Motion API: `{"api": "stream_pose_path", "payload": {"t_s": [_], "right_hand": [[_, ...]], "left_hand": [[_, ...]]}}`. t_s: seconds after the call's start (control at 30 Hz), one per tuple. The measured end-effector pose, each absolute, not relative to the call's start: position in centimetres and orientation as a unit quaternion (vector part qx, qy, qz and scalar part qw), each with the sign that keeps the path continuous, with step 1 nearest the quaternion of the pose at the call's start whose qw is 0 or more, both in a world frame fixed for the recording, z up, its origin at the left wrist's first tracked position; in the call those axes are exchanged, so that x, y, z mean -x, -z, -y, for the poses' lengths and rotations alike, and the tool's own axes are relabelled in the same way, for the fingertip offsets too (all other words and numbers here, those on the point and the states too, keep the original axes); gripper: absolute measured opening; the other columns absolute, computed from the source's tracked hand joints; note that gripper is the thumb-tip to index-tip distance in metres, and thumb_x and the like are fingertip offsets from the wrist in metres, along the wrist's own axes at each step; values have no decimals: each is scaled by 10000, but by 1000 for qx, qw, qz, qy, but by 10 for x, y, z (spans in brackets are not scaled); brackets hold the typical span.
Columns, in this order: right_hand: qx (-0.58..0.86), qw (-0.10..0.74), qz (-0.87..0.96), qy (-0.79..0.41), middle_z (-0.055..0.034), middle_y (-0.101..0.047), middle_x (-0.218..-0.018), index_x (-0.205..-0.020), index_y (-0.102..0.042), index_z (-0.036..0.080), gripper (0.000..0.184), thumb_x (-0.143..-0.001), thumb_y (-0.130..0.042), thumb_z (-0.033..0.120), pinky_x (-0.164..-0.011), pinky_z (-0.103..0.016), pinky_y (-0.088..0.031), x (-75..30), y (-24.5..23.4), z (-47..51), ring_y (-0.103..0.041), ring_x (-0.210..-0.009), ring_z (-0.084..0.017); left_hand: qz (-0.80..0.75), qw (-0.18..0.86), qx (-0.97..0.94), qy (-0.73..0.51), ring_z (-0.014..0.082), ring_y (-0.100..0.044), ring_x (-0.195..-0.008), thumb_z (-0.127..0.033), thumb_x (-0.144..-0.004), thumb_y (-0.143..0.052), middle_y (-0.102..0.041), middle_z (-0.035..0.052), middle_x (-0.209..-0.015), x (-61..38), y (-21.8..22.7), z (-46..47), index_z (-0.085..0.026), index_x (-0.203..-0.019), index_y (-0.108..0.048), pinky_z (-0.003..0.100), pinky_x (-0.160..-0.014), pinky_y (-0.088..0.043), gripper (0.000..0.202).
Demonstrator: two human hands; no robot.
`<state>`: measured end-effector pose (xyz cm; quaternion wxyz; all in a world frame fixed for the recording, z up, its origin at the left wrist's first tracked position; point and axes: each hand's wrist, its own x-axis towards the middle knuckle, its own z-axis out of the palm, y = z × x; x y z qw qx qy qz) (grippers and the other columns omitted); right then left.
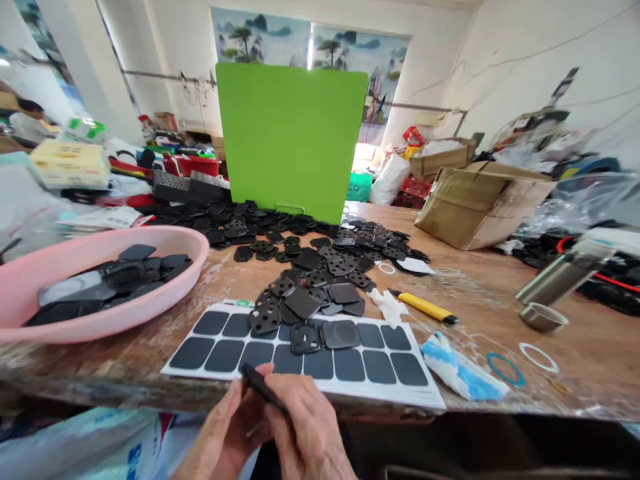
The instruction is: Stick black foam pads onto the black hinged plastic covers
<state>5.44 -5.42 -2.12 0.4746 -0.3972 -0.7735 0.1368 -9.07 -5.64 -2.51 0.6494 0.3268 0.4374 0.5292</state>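
Note:
At the bottom of the head view, my left hand [225, 427] and my right hand [310, 427] together pinch a narrow black strip [263, 390] just off the table's front edge. Right in front of them lies a white backing sheet [300, 393] carrying rows of black rounded-square rubber pads [380, 367]. Several perforated black pads [265, 320] sit in a heap on the sheet's far edge and beyond. My fingers hide part of the strip, and its exact material is hard to tell.
A pink plastic basin [165, 235] of black pads sits left on the worn wooden table [500, 327]. A yellow utility knife [425, 307] and a blue-white crumpled cloth [460, 370] lie right. A green board [290, 133] stands behind more pads. A cardboard box [480, 207] sits far right.

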Motion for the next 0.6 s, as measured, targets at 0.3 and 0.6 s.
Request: {"api": "stream_pose_path", "payload": {"t_s": [0.3,0.6], "right_hand": [[423,414,802,-78,-141,-654,-1222,-1444,-343,222,577,-905,-421,32,-913,-464,-507,-68,81,128,-598,-1163,-257],[512,383,713,-288,-64,-708,-1012,-1175,-602,230,293,-965,-399,202,-794,-327,-536,-90,73,148,-662,-922,-200]], "left_hand": [[-383,782,-132,-474,242,-590,-1105,-417,-747,-717,-654,52,-1174,69,50,114,-340,-1314,-553,389,-922,-472,596],[-387,807,-166,-414,203,-624,-758,-419,-759,-688,-668,56,-801,78,69,131,-234,-1204,-646,424,-796,-530,485]]}}
